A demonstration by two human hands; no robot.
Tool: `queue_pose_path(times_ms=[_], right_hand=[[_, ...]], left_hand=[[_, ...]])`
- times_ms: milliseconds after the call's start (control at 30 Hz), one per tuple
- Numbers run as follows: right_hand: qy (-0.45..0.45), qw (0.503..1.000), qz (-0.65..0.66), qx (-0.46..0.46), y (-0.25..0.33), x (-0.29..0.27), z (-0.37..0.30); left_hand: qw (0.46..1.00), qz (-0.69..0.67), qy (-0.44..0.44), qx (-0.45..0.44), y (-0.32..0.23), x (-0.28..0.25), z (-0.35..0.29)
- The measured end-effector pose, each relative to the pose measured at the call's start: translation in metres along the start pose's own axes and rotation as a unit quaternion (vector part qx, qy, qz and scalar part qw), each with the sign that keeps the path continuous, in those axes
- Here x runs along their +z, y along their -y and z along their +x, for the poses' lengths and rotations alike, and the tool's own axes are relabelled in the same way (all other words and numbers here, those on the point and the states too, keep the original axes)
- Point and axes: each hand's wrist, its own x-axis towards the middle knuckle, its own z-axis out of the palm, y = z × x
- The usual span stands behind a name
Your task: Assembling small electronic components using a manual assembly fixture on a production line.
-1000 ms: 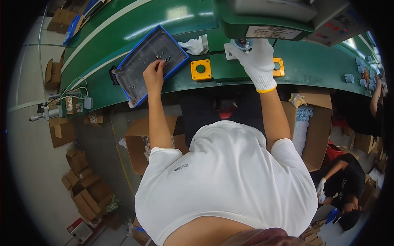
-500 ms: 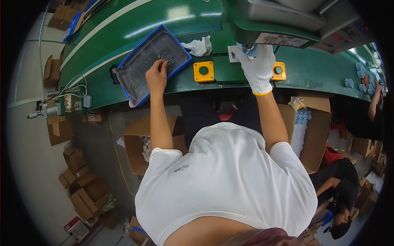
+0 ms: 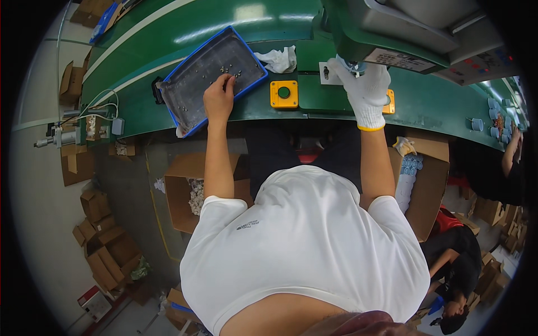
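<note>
My bare left hand (image 3: 218,99) is over the blue-rimmed, dark-bottomed tray (image 3: 193,70), thumb and fingers pinched together. Whatever sits between the fingertips is too small to make out. Small metal pieces (image 3: 224,69) lie scattered in the tray just beyond them. In a white knit glove with a yellow cuff, my right hand (image 3: 367,95) is closed around a light-blue round part (image 3: 355,67) beneath the green head of a bench machine (image 3: 386,33). The glove and the machine hide much of that part. A metal plate (image 3: 329,74) lies beside the gloved fingers.
Two yellow button boxes, a left one (image 3: 284,94) and a right one (image 3: 389,102), stand at the front of the green bench (image 3: 319,101). A crumpled white cloth (image 3: 278,60) lies behind the tray. Cardboard boxes, one at right (image 3: 428,185), flank my legs. Co-workers are at right.
The view has shifted slightly. My left hand still pinches over the tray's metal pieces, and my right hand remains on the light-blue part, with more of the metal plate showing beside it.
</note>
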Motion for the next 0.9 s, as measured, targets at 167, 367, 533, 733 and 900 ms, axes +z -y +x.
queue_pose_path(times_ms=[167, 367, 533, 733, 900], right_hand=[[-0.017, 0.999, -0.024, 0.033, 0.016, 0.002, 0.000], [0.153, 0.981, -0.114, 0.020, 0.008, -0.006, 0.005], [-0.112, 0.993, -0.032, -0.027, -0.053, -0.029, -0.055], [-0.038, 0.991, -0.084, -0.099, -0.120, -0.043, -0.090], [-0.032, 0.977, -0.132, -0.165, -0.130, -0.038, -0.084]], left_hand=[[1.000, 0.002, -0.001, -0.003, 0.002, -0.002, -0.002], [0.999, 0.029, -0.014, 0.004, -0.011, -0.007, -0.004], [0.975, -0.083, -0.005, 0.207, -0.092, 0.006, -0.042], [0.965, -0.158, -0.032, 0.208, -0.102, 0.047, -0.065], [0.963, -0.156, -0.048, 0.215, -0.097, 0.051, -0.055]])
